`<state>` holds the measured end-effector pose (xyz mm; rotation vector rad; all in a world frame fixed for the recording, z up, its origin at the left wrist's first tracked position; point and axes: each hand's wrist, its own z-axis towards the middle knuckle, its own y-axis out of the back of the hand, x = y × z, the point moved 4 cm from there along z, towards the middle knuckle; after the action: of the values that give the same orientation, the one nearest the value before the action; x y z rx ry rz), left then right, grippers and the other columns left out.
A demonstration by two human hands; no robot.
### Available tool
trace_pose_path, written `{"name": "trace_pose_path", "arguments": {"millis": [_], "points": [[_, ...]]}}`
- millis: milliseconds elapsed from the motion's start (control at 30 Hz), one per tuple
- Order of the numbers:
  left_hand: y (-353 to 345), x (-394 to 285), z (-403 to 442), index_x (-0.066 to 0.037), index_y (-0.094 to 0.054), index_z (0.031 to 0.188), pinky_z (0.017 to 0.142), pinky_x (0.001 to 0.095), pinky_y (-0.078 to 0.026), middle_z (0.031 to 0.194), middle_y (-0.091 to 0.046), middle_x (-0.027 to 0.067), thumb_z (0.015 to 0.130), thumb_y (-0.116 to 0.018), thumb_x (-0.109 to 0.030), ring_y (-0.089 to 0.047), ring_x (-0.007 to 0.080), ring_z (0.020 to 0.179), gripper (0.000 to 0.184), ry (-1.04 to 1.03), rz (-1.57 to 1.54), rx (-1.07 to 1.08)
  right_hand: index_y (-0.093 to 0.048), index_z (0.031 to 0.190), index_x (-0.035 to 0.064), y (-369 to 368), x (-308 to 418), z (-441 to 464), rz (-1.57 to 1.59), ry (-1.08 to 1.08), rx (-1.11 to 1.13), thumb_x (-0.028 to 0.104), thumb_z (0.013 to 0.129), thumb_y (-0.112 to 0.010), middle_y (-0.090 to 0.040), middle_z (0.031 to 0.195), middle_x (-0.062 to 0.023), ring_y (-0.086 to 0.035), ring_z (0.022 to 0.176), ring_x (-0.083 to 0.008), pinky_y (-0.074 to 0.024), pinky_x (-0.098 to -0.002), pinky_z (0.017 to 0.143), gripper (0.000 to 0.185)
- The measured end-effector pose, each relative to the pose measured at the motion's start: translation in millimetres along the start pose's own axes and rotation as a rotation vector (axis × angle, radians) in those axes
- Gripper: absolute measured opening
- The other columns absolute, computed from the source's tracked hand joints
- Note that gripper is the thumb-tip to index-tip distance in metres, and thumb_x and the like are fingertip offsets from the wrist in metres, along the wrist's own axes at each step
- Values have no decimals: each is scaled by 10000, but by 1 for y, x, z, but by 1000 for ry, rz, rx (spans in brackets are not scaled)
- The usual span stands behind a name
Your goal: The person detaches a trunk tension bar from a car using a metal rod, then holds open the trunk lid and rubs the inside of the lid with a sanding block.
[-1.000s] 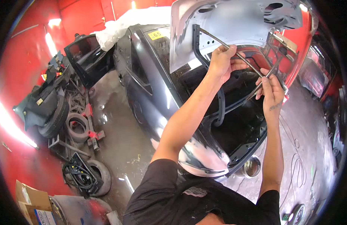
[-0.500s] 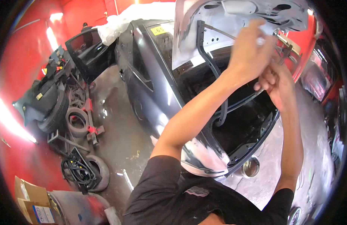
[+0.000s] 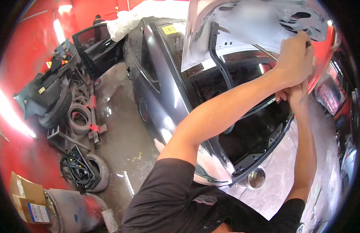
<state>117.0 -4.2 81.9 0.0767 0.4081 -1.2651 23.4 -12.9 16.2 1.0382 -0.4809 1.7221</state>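
Observation:
Both my hands are up at the right side of a dark car's open trunk, below the raised grey-white trunk lid (image 3: 201, 37). My left hand (image 3: 294, 60) has its fingers curled, close to the lid's right lower corner; what lies in them is hidden. Just beneath it is my right hand (image 3: 297, 95), its fingers bent inward and partly covered by the left hand and wrist. Whatever it grips cannot be made out. A thin metal rod (image 3: 265, 51) runs toward my left hand. On the left stands the dark curved hinge arm (image 3: 219, 62).
The dark trunk opening (image 3: 261, 128) lies under my forearms. A round metal can (image 3: 256, 178) sits below the bumper. Tyres (image 3: 79, 118) and loose car parts line the red wall, near an open car door (image 3: 96, 48). A cardboard box (image 3: 26, 198) stands lower left, by a drum (image 3: 77, 209).
My left hand has moved right and down, and its raised fingers have curled in. The right hand has shifted slightly down, now closer under the left. The view has shifted slightly.

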Motion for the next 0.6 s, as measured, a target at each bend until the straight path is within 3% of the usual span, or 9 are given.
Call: {"name": "trace_pose_path", "arguments": {"millis": [67, 133, 233, 333, 367, 433, 500, 533, 600], "points": [[28, -31, -2, 52, -622, 923, 682, 419, -512, 762, -660, 150, 914, -593, -142, -660, 264, 733, 196, 123, -282, 24, -471, 1194, 21, 4, 12, 1, -184, 54, 90, 124, 988, -475, -548, 752, -55, -544, 559, -179, -488, -328, 545, 231], [34, -19, -16, 43, -618, 954, 649, 359, -490, 762, -641, 134, 936, -573, -145, -626, 225, 706, 195, -102, -133, -73, -506, 1190, 13, 2, 26, 4, -380, 127, 208, 114, 982, -499, -553, 751, -69, -562, 569, -213, -514, -346, 586, 231], [58, -9, -48, 19, -626, 991, 624, 280, -453, 794, -627, 93, 969, -540, -153, -574, 162, 683, 194, -452, -14, -111, -555, 1260, 33, 27, 21, 27, -1008, 461, 334, 72, 951, -541, -572, 824, -92, -585, 708, -272, -516, -407, 792, 312], [104, 8, -90, -9, -616, 1081, 648, 232, -430, 952, -606, 56, 986, -537, -143, -536, 111, 758, 182, -153, 14, -234, -574, 1342, 71, 0, 50, 11, -1749, 1013, 381, 28, 905, -582, -598, 919, -103, -595, 897, -319, -450, -467, 985, 439], [126, 21, -104, -17, -606, 1121, 662, 226, -429, 1022, -593, 51, 986, -544, -136, -528, 101, 805, 190, 17, 62, -303, -526, 1415, 105, 8, 44, 13, -1636, 786, 440, 34, 878, -617, -601, 1061, -118, -550, 1096, -310, -368, -488, 1069, 549], [181, 56, -110, -13, -542, 1244, 800, 282, -454, 1163, -540, 101, 962, -607, -123, -524, 149, 1024, 310, 49, 253, -530, -521, 1418, 105, 3, 49, 7, -1533, 827, 191, 80, 878, -643, -581, 1133, -141, -535, 1136, -324, -380, -489, 1058, 554], [242, 88, -120, 20, -512, 1280, 1066, 412, -329, 1237, -521, 154, 929, -657, -134, -469, 253, 1229, 410, 23, 533, -717, -507, 1429, 100, 2, 52, 5, -1591, 880, -54, 179, 877, -682, -528, 1228, -175, -500, 1172, -344, -387, -477, 1047, 584], [271, 109, -126, 18, -499, 1305, 1082, 418, -323, 1315, -473, 172, 917, -673, -137, -444, 268, 1253, 452, 91, 797, -680, -508, 1429, 103, 1, 53, 4, -1642, 899, -120, 196, 879, -688, -540, 1209, -175, -515, 1151, -342, -404, -469, 1028, 586], [299, 135, -129, 24, -584, 1177, 960, 408, -438, 1081, -609, 167, 952, -662, -254, -586, 277, 1075, 366, 261, 832, -584, -509, 1429, 110, -1, 55, -2, -1746, 929, -250, 231, 883, -700, -562, 1170, -176, -546, 1110, -339, -440, -455, 990, 591]]}}
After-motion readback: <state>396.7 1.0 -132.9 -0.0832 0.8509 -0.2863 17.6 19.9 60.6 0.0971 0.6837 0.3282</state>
